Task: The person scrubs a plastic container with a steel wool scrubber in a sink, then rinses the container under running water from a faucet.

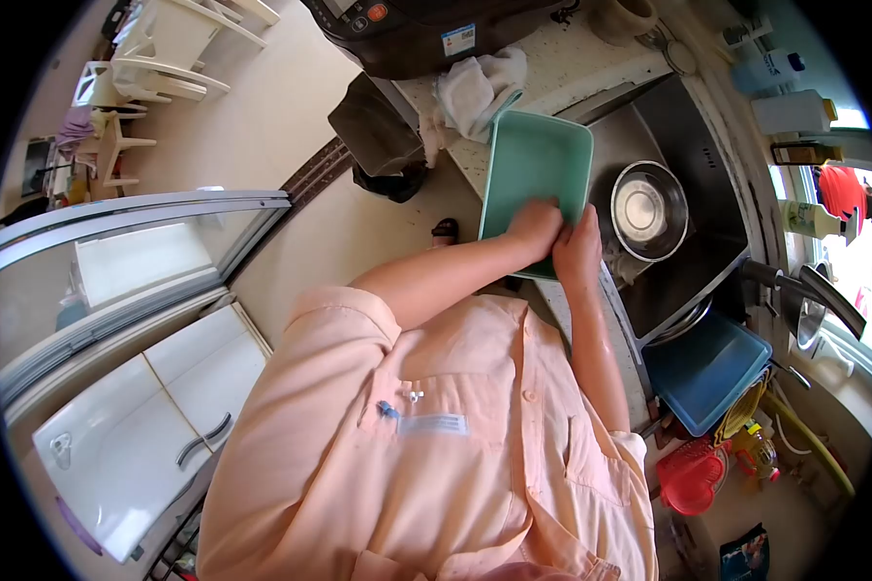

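A light green rectangular plastic basin (pixel 528 145) is tilted over the counter edge, just left of the sink. My right hand (pixel 578 247) is closed on its near right rim. My left hand (pixel 537 229) reaches inside the basin near the same corner, close to my right hand. Its fingers are smeared by motion, so their grip cannot be made out. In the metal sink (pixel 693 126), to the right of my hands, sits a round stainless steel bowl (pixel 639 209). A crumpled white cloth (pixel 480 92) lies on the counter beyond the basin.
A black appliance (pixel 407 39) stands at the back of the counter. Below it on the floor is a dark bin (pixel 376 126). A blue plastic tub (pixel 707 373) and a red basket (pixel 693 476) are at right. Bottles (pixel 793 111) line the window ledge, near the faucet (pixel 765 274).
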`<state>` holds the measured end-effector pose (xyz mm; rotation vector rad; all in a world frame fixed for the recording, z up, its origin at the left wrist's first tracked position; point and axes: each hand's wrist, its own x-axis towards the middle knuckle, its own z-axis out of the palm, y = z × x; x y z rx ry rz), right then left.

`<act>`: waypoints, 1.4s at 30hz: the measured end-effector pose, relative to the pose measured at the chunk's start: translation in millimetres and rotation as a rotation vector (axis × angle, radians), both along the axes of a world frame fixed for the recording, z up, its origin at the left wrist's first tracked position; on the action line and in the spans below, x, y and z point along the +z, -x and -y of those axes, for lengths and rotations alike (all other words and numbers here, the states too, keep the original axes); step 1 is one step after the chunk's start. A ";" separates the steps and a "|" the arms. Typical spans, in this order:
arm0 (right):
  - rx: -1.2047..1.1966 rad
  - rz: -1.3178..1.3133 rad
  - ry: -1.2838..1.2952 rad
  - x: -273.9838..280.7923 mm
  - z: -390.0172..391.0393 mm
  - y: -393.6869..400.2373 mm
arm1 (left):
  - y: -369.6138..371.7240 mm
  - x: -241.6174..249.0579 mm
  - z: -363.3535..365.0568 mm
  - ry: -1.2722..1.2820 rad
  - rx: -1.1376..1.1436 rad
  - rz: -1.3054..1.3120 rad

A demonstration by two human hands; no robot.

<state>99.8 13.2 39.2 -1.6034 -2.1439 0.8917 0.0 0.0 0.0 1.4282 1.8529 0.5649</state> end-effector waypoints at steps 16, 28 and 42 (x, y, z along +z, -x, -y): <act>-0.152 0.045 -0.018 6.7 9.8 7.7 | 6.9 4.6 -8.8 0.015 0.048 0.040; 0.355 0.658 -0.397 20.9 25.4 35.4 | 71.1 47.3 67.1 -0.227 0.084 0.039; 0.093 0.015 -0.108 -31.0 -23.8 99.6 | 56.9 56.2 68.1 0.127 0.117 0.157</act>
